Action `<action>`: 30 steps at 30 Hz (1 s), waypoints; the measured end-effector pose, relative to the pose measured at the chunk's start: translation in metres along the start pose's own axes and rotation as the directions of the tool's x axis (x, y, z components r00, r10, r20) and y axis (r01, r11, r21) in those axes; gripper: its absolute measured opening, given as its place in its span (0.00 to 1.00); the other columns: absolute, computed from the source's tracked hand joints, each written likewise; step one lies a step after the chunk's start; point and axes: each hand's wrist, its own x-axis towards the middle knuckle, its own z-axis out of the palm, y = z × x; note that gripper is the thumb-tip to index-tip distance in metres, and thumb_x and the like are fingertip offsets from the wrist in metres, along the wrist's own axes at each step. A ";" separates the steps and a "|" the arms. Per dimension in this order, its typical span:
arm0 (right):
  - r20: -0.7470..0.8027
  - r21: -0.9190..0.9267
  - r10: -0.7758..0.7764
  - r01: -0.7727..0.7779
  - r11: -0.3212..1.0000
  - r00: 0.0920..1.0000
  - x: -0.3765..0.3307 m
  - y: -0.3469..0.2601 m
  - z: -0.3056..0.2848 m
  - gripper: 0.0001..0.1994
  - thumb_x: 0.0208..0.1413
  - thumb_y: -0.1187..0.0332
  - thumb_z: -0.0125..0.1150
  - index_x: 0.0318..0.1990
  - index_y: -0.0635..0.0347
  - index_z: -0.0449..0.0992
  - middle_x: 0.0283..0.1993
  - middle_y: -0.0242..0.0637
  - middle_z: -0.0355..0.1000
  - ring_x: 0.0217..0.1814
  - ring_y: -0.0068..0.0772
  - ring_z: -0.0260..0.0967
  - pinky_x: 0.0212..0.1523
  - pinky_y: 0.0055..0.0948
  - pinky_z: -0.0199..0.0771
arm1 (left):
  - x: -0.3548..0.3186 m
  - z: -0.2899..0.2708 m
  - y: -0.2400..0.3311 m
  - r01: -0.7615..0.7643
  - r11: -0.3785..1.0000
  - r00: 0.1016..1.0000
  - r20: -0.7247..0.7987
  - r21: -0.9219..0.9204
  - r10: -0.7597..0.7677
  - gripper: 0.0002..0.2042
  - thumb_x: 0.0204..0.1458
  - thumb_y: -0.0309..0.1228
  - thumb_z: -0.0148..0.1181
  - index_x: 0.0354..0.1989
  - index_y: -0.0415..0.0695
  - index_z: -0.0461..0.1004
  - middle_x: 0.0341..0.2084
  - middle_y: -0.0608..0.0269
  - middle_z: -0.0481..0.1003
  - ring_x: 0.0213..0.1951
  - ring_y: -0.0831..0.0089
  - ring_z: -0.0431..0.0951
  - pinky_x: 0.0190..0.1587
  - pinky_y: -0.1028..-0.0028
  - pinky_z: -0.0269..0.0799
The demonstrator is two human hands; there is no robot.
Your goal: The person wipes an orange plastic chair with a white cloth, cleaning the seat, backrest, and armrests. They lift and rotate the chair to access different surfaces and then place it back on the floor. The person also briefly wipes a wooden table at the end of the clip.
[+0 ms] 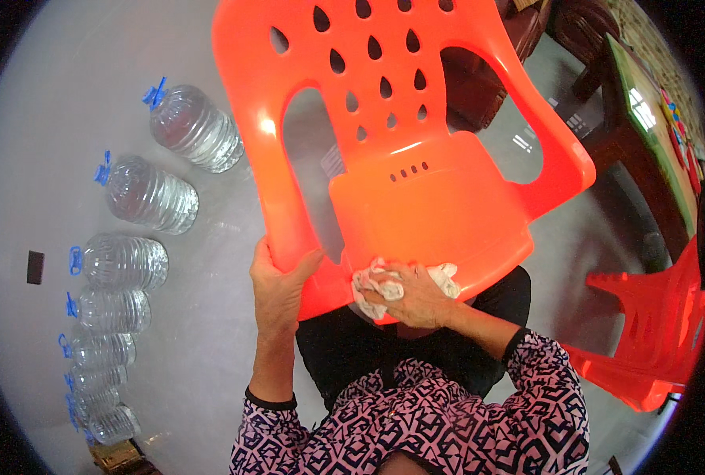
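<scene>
An orange plastic armchair (428, 210) with teardrop holes in its backrest stands right in front of me, its seat toward my lap. My left hand (280, 283) grips the front end of the chair's left armrest, the thumb lying over the top. Pressed onto the front left corner of the seat is a crumpled white cloth (380, 286), bunched under the fingers of my right hand (417, 297). Part of the cloth sticks out to the right of that hand.
Along the wall at left runs a row of several large clear water bottles (153, 194) with blue caps and handles. A second orange chair (645, 336) is at the right. Beyond it stands a dark wooden table (645, 150) with a greenish top. Brown leather seating (479, 95) is behind the chair.
</scene>
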 end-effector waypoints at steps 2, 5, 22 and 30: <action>-0.016 0.007 0.045 -0.044 0.999 0.999 0.006 0.009 0.001 0.24 0.57 0.58 0.48 0.64 0.30 0.61 0.66 0.33 0.58 0.64 0.49 0.55 0.49 0.54 0.61 | 0.000 0.000 0.000 0.010 1.000 1.000 -0.002 -0.003 -0.010 0.27 0.44 0.22 0.67 0.53 0.32 0.63 0.42 0.57 0.73 0.41 0.72 0.75 0.45 0.73 0.74; -0.213 -0.154 0.027 -0.061 0.986 0.977 0.027 0.039 0.012 0.23 0.59 0.58 0.45 0.63 0.26 0.62 0.67 0.31 0.57 0.62 0.48 0.56 0.51 0.54 0.60 | 0.000 -0.002 -0.001 0.000 0.999 1.000 0.007 -0.032 0.000 0.27 0.44 0.22 0.67 0.53 0.33 0.62 0.43 0.57 0.73 0.42 0.72 0.75 0.45 0.73 0.73; -0.460 -0.040 0.586 -0.675 0.737 0.667 0.112 0.137 0.025 0.32 0.53 0.60 0.53 0.66 0.26 0.54 0.58 0.41 0.62 0.54 0.54 0.62 0.46 0.57 0.66 | 0.007 -0.004 -0.013 -0.063 0.997 0.998 0.023 -0.043 0.064 0.22 0.45 0.22 0.65 0.50 0.35 0.66 0.40 0.60 0.73 0.39 0.73 0.75 0.44 0.73 0.72; -0.556 0.010 0.278 -0.328 0.945 0.783 0.022 -0.016 0.070 0.35 0.43 0.62 0.60 0.63 0.37 0.59 0.55 0.37 0.63 0.56 0.44 0.61 0.40 0.47 0.62 | 0.014 -0.007 -0.018 -0.048 0.991 0.997 0.055 -0.127 0.056 0.19 0.47 0.21 0.64 0.48 0.36 0.68 0.37 0.62 0.74 0.36 0.75 0.75 0.41 0.75 0.72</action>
